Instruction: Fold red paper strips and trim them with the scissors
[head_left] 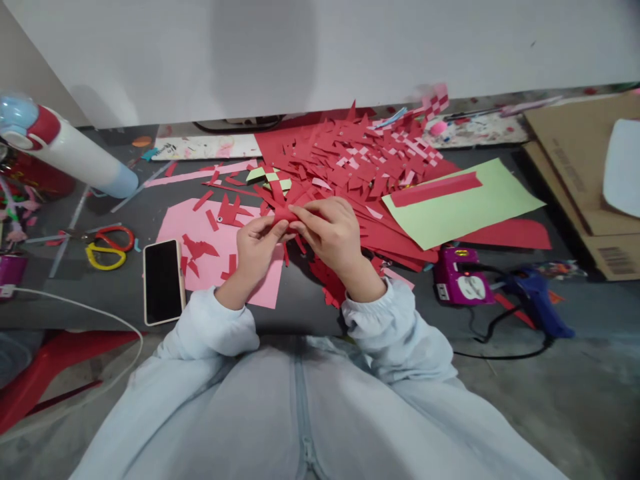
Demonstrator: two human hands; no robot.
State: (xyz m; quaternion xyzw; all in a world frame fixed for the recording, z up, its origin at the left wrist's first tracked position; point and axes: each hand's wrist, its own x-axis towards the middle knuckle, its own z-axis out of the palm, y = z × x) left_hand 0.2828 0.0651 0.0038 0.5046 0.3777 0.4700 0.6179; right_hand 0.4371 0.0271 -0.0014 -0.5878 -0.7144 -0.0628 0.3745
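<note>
Fingers (306,218) on thin red paper (283,213), spiky red cutouts (327,157) beyond.

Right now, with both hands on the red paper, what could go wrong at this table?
The red paper piece, pinched between the left hand and right hand, might crease or tear. The phone lies near the front edge of the table, close to the left sleeve, so it could be nudged off. The blue glue gun rests at that edge with its black cord hanging past it; a snag might pull it down.
</note>
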